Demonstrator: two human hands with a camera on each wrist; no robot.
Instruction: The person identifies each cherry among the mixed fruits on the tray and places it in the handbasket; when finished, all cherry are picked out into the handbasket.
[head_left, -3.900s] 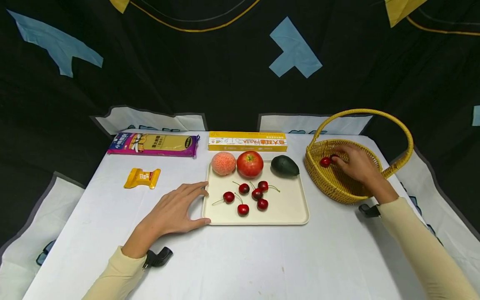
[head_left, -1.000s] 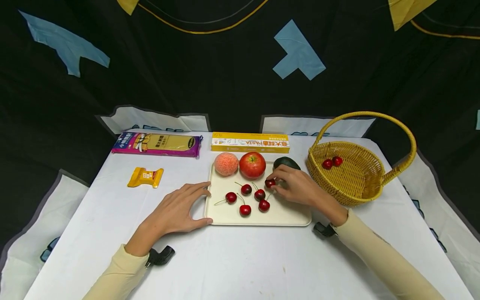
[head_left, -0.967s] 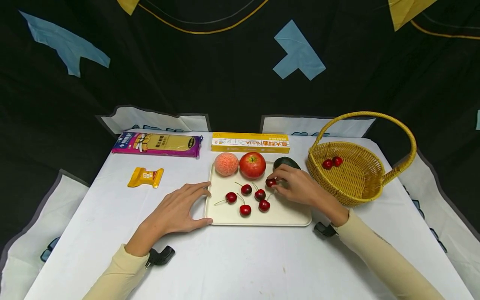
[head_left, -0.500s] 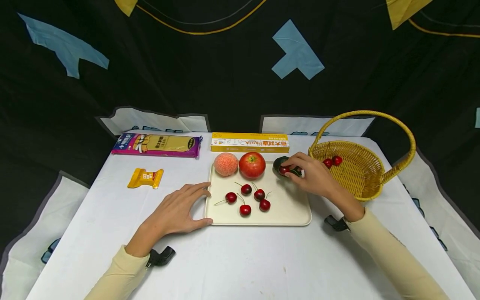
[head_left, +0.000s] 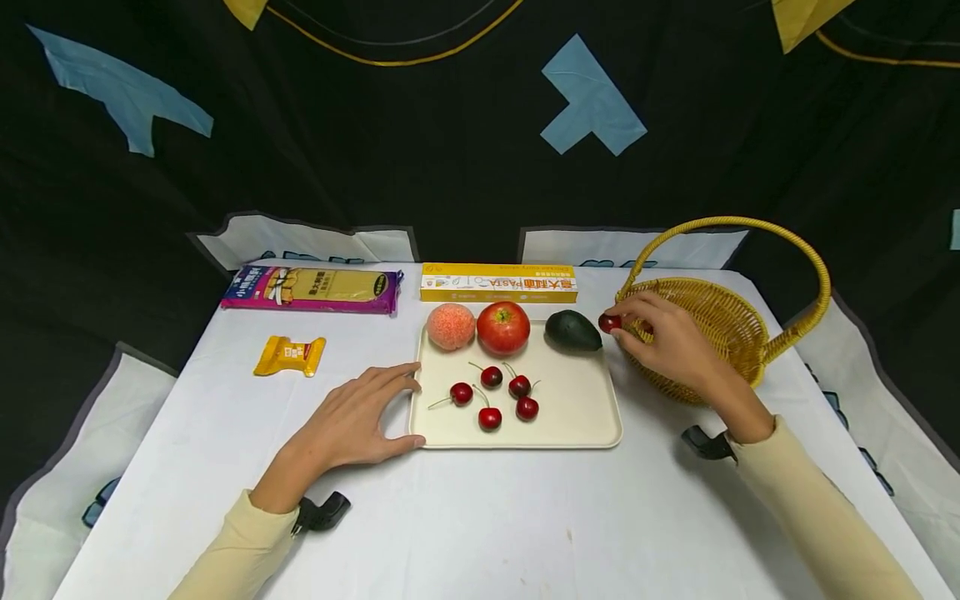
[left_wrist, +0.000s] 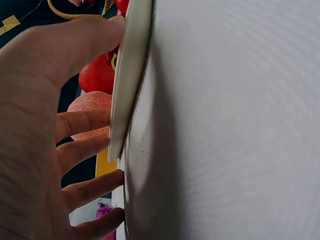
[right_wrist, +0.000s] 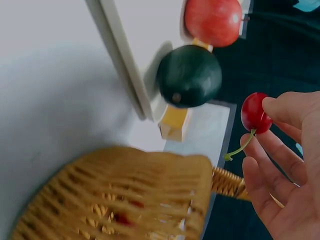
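My right hand [head_left: 663,337] pinches a dark red cherry [head_left: 609,322] between thumb and fingers, at the left rim of the yellow wicker basket [head_left: 738,325]. Its green stem hangs down in the right wrist view, where the cherry [right_wrist: 256,113] is close up. Through the basket's weave there, some red shows faintly. My left hand [head_left: 352,417] rests at the left edge of the cream tray [head_left: 577,417], thumb and fingers touching its rim. On that tray lie several cherries [head_left: 490,418], a red apple [head_left: 503,327], a pinkish textured round fruit [head_left: 451,326] and a dark green avocado [head_left: 573,331].
Behind the tray stands a yellow pasta box [head_left: 498,283]. A purple and gold packet [head_left: 313,289] lies at the back left, with a small yellow-wrapped snack [head_left: 289,357] in front of it. The basket's tall handle [head_left: 813,258] arches over its opening.
My right hand has left the basket, picked a cherry from the tray's right part, and carried it past the avocado toward the basket. My left hand stays at the tray's edge.
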